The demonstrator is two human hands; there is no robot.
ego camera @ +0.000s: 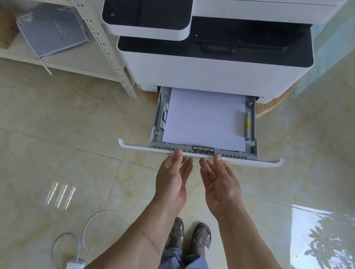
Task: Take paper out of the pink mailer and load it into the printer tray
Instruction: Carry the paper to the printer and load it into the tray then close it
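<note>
A white printer [210,72] stands in front of me with its paper tray [200,154] pulled out. A stack of white paper [205,119] lies flat in the tray between the grey guides. My left hand [173,177] and my right hand [219,181] are side by side at the middle of the tray's white front lip. Both thumbs rest on top of the lip and the fingers are spread beneath it, with nothing held in either hand. No pink mailer is in view.
A white metal shelf [107,47] stands to the left of the printer, with a grey padded mailer [52,29] leaning on it. A power strip and white cable [75,261] lie on the tiled floor at lower left. My feet are below the tray.
</note>
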